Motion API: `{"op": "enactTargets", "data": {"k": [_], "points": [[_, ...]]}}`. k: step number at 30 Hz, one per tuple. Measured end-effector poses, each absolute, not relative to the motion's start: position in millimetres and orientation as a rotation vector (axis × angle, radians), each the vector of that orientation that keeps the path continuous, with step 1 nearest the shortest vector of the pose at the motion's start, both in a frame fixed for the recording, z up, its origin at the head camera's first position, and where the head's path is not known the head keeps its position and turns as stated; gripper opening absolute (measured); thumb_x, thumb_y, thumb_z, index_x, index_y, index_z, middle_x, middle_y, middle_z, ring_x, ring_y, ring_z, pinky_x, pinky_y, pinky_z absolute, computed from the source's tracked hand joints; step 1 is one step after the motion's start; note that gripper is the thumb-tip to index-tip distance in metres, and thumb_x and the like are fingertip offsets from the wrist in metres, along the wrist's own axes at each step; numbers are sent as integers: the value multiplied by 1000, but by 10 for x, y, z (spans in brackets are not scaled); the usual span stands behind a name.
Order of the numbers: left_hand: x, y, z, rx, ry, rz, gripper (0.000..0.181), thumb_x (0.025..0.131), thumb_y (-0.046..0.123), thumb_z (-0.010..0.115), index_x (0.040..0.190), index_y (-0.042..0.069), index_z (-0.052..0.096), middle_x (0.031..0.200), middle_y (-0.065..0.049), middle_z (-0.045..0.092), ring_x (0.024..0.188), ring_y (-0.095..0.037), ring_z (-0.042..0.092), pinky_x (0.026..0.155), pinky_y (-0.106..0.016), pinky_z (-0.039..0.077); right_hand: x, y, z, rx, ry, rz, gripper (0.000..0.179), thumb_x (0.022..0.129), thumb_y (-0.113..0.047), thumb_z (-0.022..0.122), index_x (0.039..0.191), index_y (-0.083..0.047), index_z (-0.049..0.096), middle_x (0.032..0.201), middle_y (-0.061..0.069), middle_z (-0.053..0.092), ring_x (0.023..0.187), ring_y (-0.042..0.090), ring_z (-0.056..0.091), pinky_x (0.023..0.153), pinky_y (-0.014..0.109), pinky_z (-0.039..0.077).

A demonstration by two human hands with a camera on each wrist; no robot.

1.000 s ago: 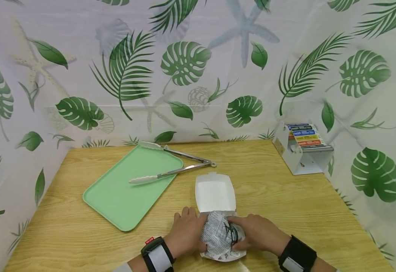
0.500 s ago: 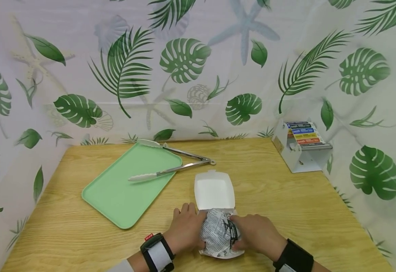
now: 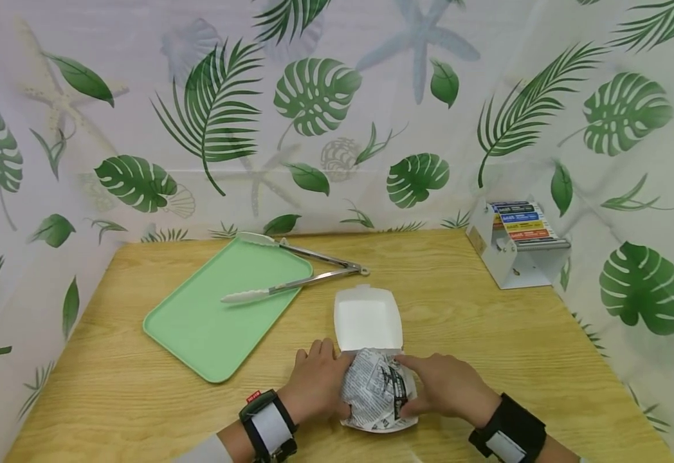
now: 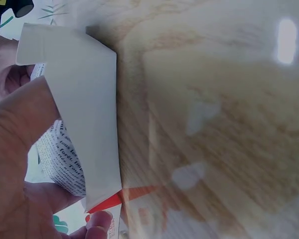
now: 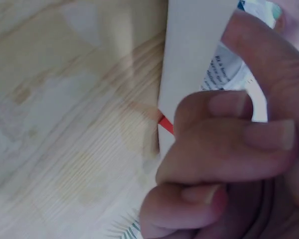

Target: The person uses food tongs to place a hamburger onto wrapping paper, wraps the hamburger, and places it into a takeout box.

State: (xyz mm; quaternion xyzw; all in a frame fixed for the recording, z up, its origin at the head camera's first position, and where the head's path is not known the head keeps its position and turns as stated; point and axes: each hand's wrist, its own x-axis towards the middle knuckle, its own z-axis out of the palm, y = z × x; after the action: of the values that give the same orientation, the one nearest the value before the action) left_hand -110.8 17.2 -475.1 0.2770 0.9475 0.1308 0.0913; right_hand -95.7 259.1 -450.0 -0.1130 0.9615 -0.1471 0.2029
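A round paper-wrapped burger (image 3: 372,389), in newsprint-patterned paper, sits in the base of an open white clamshell box (image 3: 367,318); its contents are hidden. My left hand (image 3: 316,386) holds its left side, thumb over the box's side wall (image 4: 87,109) and a finger curled at the far end. From the right, thumb and index finger of my right hand (image 3: 449,389) hold the burger at the box's edge. The right wrist view shows several curled fingers (image 5: 224,149) against the outside of the box.
Left of the box lies a green tray (image 3: 198,328), with metal tongs (image 3: 319,276) across its right edge, their white tips over the tray. A white label dispenser (image 3: 519,244) with coloured labels stands at the back right. Leaf-patterned cloth (image 3: 314,141) borders the wooden table (image 3: 476,308).
My right hand has eased slightly to the right, baring more of the wrapper's right side. The left hand stays in place, and the whole head view has shifted slightly.
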Motion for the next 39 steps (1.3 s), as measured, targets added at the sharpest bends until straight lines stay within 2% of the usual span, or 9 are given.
{"op": "enactTargets", "data": {"k": [5,15,18,22,25,27,31,35,39], "points": [[-1100,177,-4750,812,2791,413,87,59,39,95,136,18,61,91,2,37,88,-17,37,68,-33,25,-982,2547,-4532,-290,2664,-353,83,63,-47,94,135,-18,66,115,14,71,103,35,66,80,53,54],[-1121,164,-4824,799,2722,540,87,60,37,92,137,17,58,98,2,39,92,-16,37,69,-31,27,-1003,2617,-4652,-297,2641,-459,82,64,-45,94,135,-17,66,117,15,71,105,35,66,84,55,53],[-1128,141,-4801,800,2650,607,89,62,37,91,141,16,56,106,1,44,97,-16,40,72,-31,28,-1017,2712,-4658,-391,2551,-623,84,68,-41,93,139,-9,60,97,8,71,86,22,65,73,40,53],[-1135,49,-4804,801,2528,730,91,67,40,87,147,17,50,118,-1,48,108,-17,44,76,-32,30,-1051,2889,-4647,-583,2376,-853,85,78,-36,88,145,0,50,77,-5,58,66,6,50,59,23,41],[-1156,-65,-4812,810,2453,824,85,73,40,85,147,18,50,124,-2,49,115,-19,45,81,-34,32,-1090,2988,-4617,-637,2345,-934,79,84,-37,83,146,-1,49,85,-5,59,72,4,53,65,22,45],[-1192,-136,-4792,808,2428,879,76,76,38,84,142,18,54,125,-4,50,116,-20,46,85,-38,33,-1135,3030,-4589,-600,2362,-982,73,90,-37,78,146,0,49,92,-2,61,77,9,57,67,25,47],[-1360,-193,-4714,697,2404,1076,56,85,31,78,132,7,57,128,-14,52,111,-26,51,89,-46,42,-1303,3061,-4517,-362,2416,-1110,69,97,-40,67,149,0,45,116,10,62,91,18,63,74,34,53],[-1602,-113,-4674,453,2384,1315,56,98,27,65,141,-4,46,138,-26,49,116,-38,56,91,-50,50,-1534,3005,-4509,-96,2387,-1279,79,99,-49,61,155,0,33,139,22,55,114,30,64,92,45,55],[-1790,4,-4716,272,2310,1456,59,107,29,48,151,-7,32,144,-30,48,129,-42,53,101,-54,46,-1727,2854,-4579,-14,2304,-1416,81,102,-46,58,155,6,26,145,31,48,123,40,60,100,49,51]]}}
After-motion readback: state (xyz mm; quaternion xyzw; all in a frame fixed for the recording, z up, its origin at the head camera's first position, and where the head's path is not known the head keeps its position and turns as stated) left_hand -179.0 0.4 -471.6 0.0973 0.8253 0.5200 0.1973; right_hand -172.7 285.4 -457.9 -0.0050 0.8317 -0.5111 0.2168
